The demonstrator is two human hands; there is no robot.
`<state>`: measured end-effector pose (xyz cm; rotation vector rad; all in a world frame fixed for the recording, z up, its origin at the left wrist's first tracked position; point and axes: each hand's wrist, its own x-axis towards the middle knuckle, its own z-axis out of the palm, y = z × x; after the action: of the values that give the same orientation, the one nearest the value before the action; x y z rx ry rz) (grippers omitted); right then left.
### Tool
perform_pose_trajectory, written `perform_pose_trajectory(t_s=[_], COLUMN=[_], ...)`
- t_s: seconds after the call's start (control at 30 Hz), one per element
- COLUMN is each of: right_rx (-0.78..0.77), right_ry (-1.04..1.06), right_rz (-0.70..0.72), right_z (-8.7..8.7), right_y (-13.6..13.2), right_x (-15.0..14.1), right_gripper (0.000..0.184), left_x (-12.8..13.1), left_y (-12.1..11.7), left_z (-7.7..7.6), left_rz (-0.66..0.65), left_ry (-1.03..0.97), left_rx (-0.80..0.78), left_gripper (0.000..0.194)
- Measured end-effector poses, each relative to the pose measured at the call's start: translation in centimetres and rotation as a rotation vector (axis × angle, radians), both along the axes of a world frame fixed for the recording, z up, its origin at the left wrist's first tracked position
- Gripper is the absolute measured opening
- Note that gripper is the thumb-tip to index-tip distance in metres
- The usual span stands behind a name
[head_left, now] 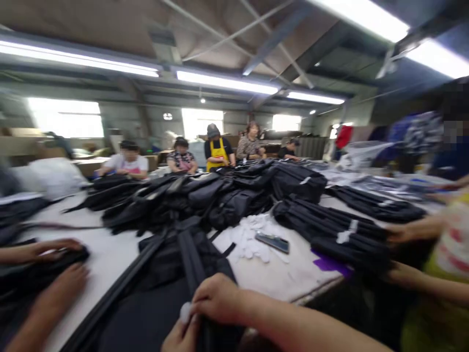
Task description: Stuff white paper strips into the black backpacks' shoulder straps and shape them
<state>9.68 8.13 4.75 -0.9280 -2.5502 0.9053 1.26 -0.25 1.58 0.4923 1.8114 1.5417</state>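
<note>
A black backpack (141,313) lies in front of me with its shoulder straps facing up. My right hand (218,298) is closed in a pinch at a small white tag (185,312) over one strap (191,259). From below, my left hand (181,336) pinches the same tag, its fingertips close to the right ones; the lower part of this hand is cut off by the frame edge. Beyond the backpack, many similar white tags (247,239) are scattered in a loose pile, with a dark phone (272,242) lying beside them.
A heap of black backpacks (234,195) spreads across the white table (293,278). A co-worker's hands (54,274) handle black fabric at left. Another co-worker's hands (406,249) grip a stack of black bags (337,234) at right. Several people work at the far side.
</note>
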Motion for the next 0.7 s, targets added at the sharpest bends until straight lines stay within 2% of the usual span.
perform_pose_trajectory(t_s=[0.03, 0.07, 0.17, 0.3, 0.47, 0.57, 0.7], right_rx=[-0.008, -0.029, -0.105, -0.17, -0.289, -0.321, -0.251], right_ry=[0.04, 0.056, 0.127, 0.082, 0.096, 0.134, 0.16], right_rz=[-0.014, 0.003, 0.025, -0.031, -0.069, -0.114, -0.082], right_z=[-0.3, -0.4, 0.0, 0.5, -0.8, -1.5, -1.5], right_y=[-0.3, -0.5, -0.8, -1.3, -0.7, -0.7, -1.0], right_x=[-0.4, -0.4, 0.2, 0.2, -0.8, -1.0, -1.1], right_gripper=[0.018, 0.02, 0.024, 0.038, 0.043, 0.045, 0.044], left_x=[-1.4, -2.4, -3.6, -2.7, -2.3, -2.8, -3.4], left_y=[-0.4, -0.7, -1.2, -1.8, -2.2, -2.0, -1.7], left_z=[-0.5, -1.1, -2.2, -1.8, -0.9, -1.7, -3.3], left_rz=[-0.043, -0.156, -0.387, -0.394, -0.395, -0.411, -0.419], left_ry=[-0.013, -0.053, -0.172, -0.281, -0.318, -0.3, -0.249], left_rx=[0.015, 0.05, 0.163, 0.216, 0.24, 0.232, 0.224], left_gripper=[0.046, 0.051, 0.057, 0.053, 0.05, 0.051, 0.055])
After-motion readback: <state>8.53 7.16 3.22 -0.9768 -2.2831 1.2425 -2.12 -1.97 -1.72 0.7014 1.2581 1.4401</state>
